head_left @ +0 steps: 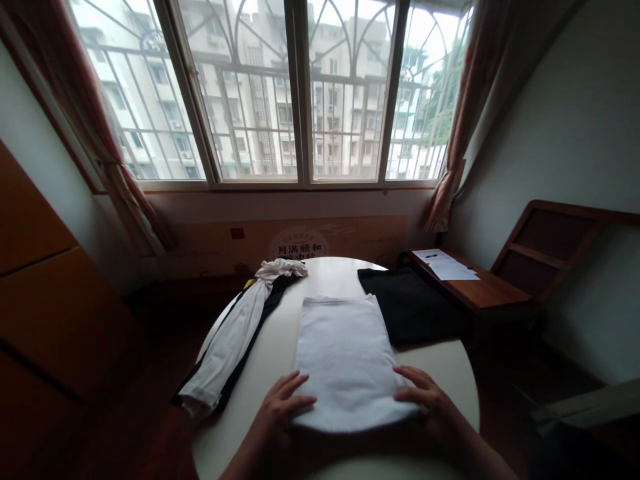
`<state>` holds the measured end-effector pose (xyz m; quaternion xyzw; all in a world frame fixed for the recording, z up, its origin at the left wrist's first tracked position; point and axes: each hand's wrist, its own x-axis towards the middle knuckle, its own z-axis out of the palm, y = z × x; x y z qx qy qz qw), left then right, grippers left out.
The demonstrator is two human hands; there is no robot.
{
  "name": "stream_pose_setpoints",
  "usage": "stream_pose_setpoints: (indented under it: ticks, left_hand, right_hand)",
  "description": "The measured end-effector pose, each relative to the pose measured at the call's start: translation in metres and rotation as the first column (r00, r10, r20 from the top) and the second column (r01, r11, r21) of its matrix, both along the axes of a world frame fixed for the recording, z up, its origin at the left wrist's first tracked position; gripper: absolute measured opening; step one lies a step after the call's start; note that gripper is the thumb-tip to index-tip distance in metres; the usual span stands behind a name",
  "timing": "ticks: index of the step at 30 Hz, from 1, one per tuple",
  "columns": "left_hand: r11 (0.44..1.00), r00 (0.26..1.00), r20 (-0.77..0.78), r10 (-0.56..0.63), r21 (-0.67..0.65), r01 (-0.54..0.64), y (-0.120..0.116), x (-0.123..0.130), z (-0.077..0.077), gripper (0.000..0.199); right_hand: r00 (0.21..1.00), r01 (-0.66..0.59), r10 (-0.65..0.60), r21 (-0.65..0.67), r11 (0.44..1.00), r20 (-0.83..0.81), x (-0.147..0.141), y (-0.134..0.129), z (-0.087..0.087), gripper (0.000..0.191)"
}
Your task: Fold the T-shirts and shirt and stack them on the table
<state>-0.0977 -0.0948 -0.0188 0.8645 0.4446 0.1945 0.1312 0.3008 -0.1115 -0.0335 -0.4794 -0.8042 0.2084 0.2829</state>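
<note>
A white folded cloth or garment (pixel 345 360) lies as a neat rectangle on the round white table (pixel 265 373); its exact kind cannot be told. On its near left corner rests my left hand (pixel 281 405), fingers stretched and apart. My right hand (pixel 426 395) touches the near right edge the same way, fingers spread over the fabric. The thumbs are mostly hidden. Shadow darkens the table under the cloth's rounded near edge. Right of it lies a flat black folded cloth (pixel 415 307). Along the table's left side stretch rumpled white and black clothes (pixel 235 347).
A wooden chair or bench (pixel 500 293) with papers (pixel 445 265) on its seat stands at the right. Behind the table, a printed panel (pixel 225 247) leans below a barred window (pixel 345 127). Orange cabinets (pixel 40 293) line the left side.
</note>
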Motion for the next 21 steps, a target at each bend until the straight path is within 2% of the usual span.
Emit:
stream_pose_setpoints:
  ticks: [2,5,8,11,14,18,21]
  left_hand:
    - [0.997,0.999,0.029,-0.017,-0.073,0.020,0.002,0.000,0.005,0.040]
    - [0.995,0.974,0.227,-0.024,-0.085,0.044,-0.004,0.002,0.025,0.035]
    - [0.998,0.891,0.453,-0.023,-0.046,0.049,-0.018,0.013,0.059,0.032]
    - [0.996,0.788,0.615,0.029,-0.088,0.031,-0.033,0.032,0.098,0.033]
    - [0.984,0.711,0.696,0.101,-0.175,0.032,-0.042,0.052,0.136,0.041]
    - [0.991,0.678,0.730,0.093,-0.134,0.008,-0.037,0.079,0.186,0.042]
    - [0.992,0.583,0.811,0.046,-0.107,0.071,-0.021,0.106,0.220,0.045]
  right_hand:
    - [0.995,-0.013,0.014,0.013,1.000,-0.097,0.001,0.001,0.002,0.029]
    - [0.968,0.015,-0.012,0.010,1.000,-0.249,0.001,-0.001,0.014,0.034]
    - [0.926,0.063,-0.051,0.018,0.998,-0.374,-0.002,-0.007,0.034,0.036]
    - [0.829,0.082,-0.065,0.005,0.997,-0.555,-0.003,-0.015,0.057,0.035]
    - [0.755,0.090,-0.097,-0.043,0.995,-0.649,0.005,-0.018,0.084,0.040]
    - [0.801,0.225,-0.198,-0.021,0.974,-0.565,0.038,-0.014,0.131,0.038]
    - [0.794,0.304,-0.236,0.029,0.952,-0.560,0.071,-0.008,0.168,0.034]
